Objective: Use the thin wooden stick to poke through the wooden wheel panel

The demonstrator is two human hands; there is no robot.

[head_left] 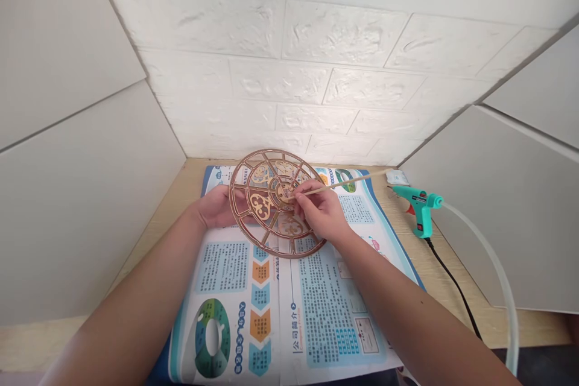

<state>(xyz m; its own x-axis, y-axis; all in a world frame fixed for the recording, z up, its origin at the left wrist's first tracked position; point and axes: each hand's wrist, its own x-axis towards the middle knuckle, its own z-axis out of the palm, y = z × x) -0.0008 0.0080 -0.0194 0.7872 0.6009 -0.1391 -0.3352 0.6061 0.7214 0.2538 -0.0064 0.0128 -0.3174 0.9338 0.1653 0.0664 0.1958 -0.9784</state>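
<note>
Fingers of the right hand (323, 211) pinch a thin stick (350, 182) across the centre of an openwork disc (260, 207), covering part of its hub; the stick's inner tip is hard to make out. The left hand (218, 205) grasps the tilted disc's left rim above a printed sheet (287, 338), its fingertips partly hidden. A glue gun's (423, 210) cord (452, 280) disappears behind the right forearm.

The openwork disc (284, 193) looks glossy, the poster (284, 301) smooth paper, the glue gun (422, 211) plastic (the wall (335, 39), rough).
</note>
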